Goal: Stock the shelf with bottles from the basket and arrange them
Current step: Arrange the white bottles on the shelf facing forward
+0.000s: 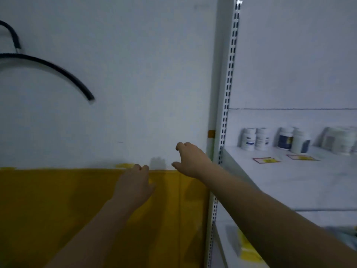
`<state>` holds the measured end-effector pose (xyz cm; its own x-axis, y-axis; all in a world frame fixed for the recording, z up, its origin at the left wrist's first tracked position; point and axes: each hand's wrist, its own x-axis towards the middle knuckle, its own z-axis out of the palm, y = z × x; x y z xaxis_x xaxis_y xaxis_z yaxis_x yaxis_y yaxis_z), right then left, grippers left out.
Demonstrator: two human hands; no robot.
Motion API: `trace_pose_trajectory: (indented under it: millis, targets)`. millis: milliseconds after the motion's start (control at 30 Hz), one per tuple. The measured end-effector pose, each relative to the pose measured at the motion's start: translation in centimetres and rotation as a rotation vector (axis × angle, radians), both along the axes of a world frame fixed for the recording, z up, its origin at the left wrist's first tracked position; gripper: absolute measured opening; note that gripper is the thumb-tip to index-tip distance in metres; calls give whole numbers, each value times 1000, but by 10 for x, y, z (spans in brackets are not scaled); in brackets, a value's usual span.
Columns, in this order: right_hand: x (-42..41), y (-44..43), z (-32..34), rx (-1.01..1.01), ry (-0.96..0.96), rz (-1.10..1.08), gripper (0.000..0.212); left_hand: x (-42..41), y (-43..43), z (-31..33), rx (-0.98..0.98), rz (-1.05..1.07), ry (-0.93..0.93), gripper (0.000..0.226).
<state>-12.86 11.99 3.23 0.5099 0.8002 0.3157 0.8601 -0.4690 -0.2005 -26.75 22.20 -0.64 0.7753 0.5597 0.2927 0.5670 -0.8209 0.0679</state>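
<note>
four white pill bottles [261,139] are sitting on the shelf [289,180] right of the right hand [190,161], slotted post [225,122] between. it and the left hand [133,182] are reaching loose-fingered, gripping nothing.

I seem to be in a small shop or pharmacy: white slotted-upright shelf [289,182], price labels [266,160], rows of white pill bottles [261,139].
</note>
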Motion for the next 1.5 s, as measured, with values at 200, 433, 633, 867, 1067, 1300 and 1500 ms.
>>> trace_pose_trajectory:
  millis: [200, 433, 633, 867, 1067, 1300, 1500]
  targets:
    - [16, -119, 41, 27, -47, -145, 47, 39, -98, 40, 35, -167, -47, 48]
    - [60, -274, 61, 80, -59, -299, 43, 106, -236, 69, 10, -291, -147, 40]
    - [115, -398, 61, 48, -53, -416, 40, 166, -367, 69, -23, -404, -164, 47]
    - [159, -423, 62, 45, -21, -407, 48, 200, -398, 68, -5, -363, -138, 44]
    - [183, -375, 56, 97, 17, -317, 39, 211, -340, 56, -25, -217, -81, 46]
    - [215, -312, 46, 103, 35, -232, 42, 227, -281, 34, 22, -95, -4, 46]
    - [249, -259, 41, 61, 38, -155, 39, 259, -246, 18, -43, -37, -13, 62]
